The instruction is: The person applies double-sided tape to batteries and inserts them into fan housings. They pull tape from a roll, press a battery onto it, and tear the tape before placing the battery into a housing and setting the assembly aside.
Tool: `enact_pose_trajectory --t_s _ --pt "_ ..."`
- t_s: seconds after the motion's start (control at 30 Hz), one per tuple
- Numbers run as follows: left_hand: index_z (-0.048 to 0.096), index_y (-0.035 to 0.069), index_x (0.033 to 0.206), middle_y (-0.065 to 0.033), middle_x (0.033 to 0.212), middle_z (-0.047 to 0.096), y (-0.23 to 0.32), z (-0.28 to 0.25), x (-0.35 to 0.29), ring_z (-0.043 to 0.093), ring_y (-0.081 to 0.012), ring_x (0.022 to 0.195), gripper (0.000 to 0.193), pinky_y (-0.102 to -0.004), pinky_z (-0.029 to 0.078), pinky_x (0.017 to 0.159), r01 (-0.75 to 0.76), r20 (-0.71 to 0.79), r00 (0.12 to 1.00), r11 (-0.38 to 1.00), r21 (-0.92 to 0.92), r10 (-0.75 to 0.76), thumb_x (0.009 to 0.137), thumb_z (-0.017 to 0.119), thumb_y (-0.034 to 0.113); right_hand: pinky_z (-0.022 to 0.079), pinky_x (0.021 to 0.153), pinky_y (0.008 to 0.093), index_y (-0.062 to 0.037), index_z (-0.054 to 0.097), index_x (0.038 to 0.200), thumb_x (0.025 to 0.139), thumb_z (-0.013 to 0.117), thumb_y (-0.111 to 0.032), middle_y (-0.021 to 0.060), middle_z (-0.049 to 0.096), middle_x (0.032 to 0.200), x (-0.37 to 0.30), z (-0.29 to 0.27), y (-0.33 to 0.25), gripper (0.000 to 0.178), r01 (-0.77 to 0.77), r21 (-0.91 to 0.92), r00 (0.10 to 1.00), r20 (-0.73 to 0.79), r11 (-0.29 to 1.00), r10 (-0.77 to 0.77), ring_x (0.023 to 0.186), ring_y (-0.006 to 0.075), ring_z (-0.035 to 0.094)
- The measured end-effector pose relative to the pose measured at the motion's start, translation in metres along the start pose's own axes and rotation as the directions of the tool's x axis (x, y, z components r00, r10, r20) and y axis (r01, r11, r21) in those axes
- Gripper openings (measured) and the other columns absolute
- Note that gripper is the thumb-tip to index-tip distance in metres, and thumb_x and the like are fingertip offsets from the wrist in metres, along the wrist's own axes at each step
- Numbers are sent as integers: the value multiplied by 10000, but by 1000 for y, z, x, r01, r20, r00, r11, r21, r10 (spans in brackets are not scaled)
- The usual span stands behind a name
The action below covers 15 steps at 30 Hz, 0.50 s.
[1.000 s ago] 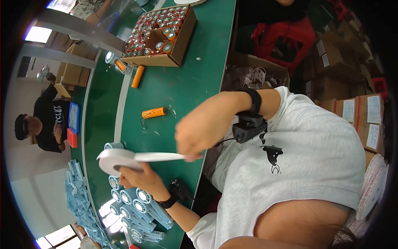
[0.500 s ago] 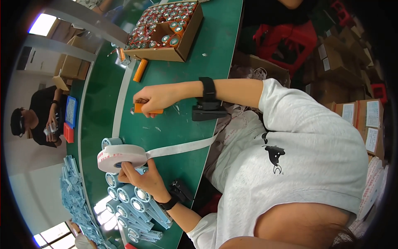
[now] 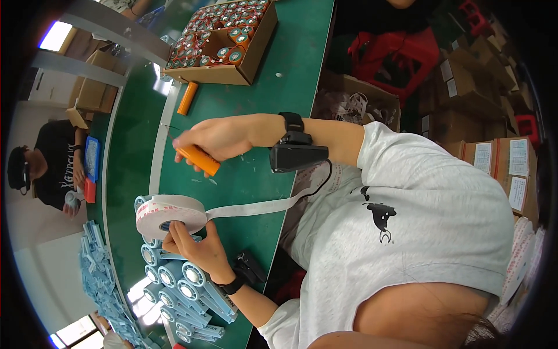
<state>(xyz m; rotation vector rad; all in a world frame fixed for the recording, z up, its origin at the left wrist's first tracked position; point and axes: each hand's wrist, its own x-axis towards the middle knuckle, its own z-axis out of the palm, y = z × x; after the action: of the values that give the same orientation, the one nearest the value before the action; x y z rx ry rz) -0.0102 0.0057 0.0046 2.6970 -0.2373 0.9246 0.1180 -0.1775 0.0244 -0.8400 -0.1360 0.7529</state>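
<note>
My left hand has its fingers in the core of a roll of white tape with red print on its rim. From the roll a loose tape strip stretches right to the table edge. Above the green table, my right hand grips an orange cylindrical battery cell, tilted down to the right. A thin dark wire sticks out beyond these fingers. Below and beside the roll stand several light-blue tubes with round ends. A second orange cell lies farther up the table.
An open cardboard box of orange cells with wires sits at the top. Black devices are by both my wrists, one with a cable. More light-blue parts are heaped at left, where a co-worker sits. Red stool and cartons lie right.
My right hand has turned, swinging the orange cell from level to a downward tilt and showing more of it. The tape roll has shifted slightly in my left hand. The view has moved a little.
</note>
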Motion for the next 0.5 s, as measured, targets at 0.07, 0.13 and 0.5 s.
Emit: enact_pose_trajectory --t_s 0.07,0.13,0.5 --pt "484 -119 994 -207 987 522 -1 1 0 388 -320 882 523 -409 382 744 -24 0 1000 1000 12 24 542 706 26 427 617 248 23 562 861 884 441 -287 92 596 761 -8 2 1 334 114 -171 983 163 979 -87 636 146 536" --pt "486 -118 991 -205 985 523 1 3 1 390 -321 881 517 -409 383 745 -40 2 999 999 13 40 543 703 22 432 620 258 28 563 864 883 446 -279 96 606 780 -13 6 0 329 182 -246 962 244 952 -121 648 153 546" --pt "502 -76 941 -171 881 533 12 -1 3 397 -313 838 482 -394 381 728 -136 88 988 986 100 127 515 700 28 451 654 238 40 555 888 840 531 -169 112 622 822 -14 36 17 216 497 -665 860 293 557 -418 744 134 589"
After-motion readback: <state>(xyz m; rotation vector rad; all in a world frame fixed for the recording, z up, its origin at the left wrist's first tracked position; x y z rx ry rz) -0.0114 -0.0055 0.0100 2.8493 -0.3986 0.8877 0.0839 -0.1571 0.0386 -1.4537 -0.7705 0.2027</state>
